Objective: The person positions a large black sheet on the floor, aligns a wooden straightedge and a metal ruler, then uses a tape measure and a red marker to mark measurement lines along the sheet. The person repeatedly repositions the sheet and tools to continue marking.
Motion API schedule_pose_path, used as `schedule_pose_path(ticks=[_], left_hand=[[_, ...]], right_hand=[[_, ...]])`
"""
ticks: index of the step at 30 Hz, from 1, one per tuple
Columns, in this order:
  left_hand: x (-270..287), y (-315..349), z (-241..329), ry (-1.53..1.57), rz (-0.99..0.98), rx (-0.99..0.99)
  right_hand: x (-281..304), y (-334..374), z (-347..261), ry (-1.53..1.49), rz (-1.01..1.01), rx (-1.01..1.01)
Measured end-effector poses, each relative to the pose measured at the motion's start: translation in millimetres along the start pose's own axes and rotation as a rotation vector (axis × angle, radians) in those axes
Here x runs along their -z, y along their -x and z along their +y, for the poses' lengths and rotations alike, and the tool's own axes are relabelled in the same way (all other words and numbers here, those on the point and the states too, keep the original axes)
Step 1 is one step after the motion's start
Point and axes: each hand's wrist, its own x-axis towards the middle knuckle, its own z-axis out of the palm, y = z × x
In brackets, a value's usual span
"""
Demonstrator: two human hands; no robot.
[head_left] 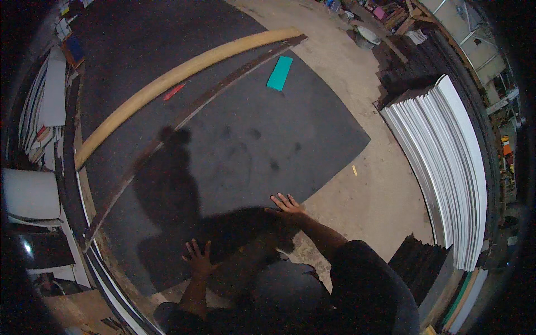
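A large dark grey sheet (pixel 251 128) is spread on the floor in front of me. My left hand (pixel 198 259) lies on its near part, fingers spread, holding nothing. Farther right, my right hand (pixel 287 205) rests with fingers apart by the sheet's near right edge. A long, thin dark brown bar (pixel 184 114) crosses the sheet from near left to far right. Beyond it a long yellowish strip (pixel 184 67) runs roughly alongside. Between these two lies a small, slim red object (pixel 173 92), its kind unclear. Toward the far right corner sits a teal rectangular block (pixel 280 73).
A tall stack of white sheets (pixel 441 162) stands at the right, with dark sheets (pixel 421 262) below it. Leftover panels (pixel 53 89) lean at the left. Concrete floor (pixel 385 206) shows right of the sheet, with a small yellow piece (pixel 354 170) on it.
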Motion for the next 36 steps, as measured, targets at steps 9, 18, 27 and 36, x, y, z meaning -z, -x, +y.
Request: schedule_pose_path(ticks=[9,18,27,36], left_hand=[[20.2,8.9,-17.2,0.036,-0.065,-0.121],[35.7,-24.3,-15.7,0.203,0.138,0.003],[132.5,-153.8,-26.6,0.337,0.082,0.319],[102.2,-185.7,-21.5,0.322,0.100,0.366]], right_hand=[[24.8,5.9,0.8,-0.076,-0.051,0.025],[3.7,-66.8,32.6,0.203,0.043,0.089],[100.3,-222.4,6.9,-0.131,0.052,-0.055],[147.3,-382.9,14.7,-0.240,0.530,-0.308]])
